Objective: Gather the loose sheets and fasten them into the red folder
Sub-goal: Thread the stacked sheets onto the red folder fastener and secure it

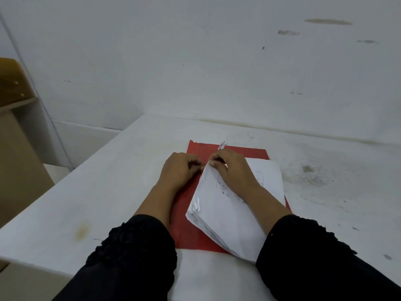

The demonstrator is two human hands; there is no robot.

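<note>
Black sleeves point(134, 253) fill the bottom of the view, and both forearms reach forward over the white desk point(104, 192) to one spot. On the desk lies the red folder point(184, 227), open and flat, its long axis running away from the person. The sheets point(225, 218) sit as one thick stack on the folder's right half, their near left edge bowed up and fanned.

Both hands meet at the far left corner of the stack, along the folder's middle line. The right hand point(233, 168) lies on top of the paper, its grip curled over the lifted corner and pinching it. The left hand point(180, 168) rests on bare red just beside that corner, fingers curled toward the paper's edge; what it holds, if anything, is hidden between the hands, so I cannot tell.

A thin tuft of strands point(222, 145) sticks up just beyond the right hand, likely the fastening tie, though it is too small to be sure.

My judgement: fastening is in hand at the far end. The stack's bound edge runs along the folder's middle line toward the person, so the near end follows, and the left hand, already on that side, is better placed.
</note>
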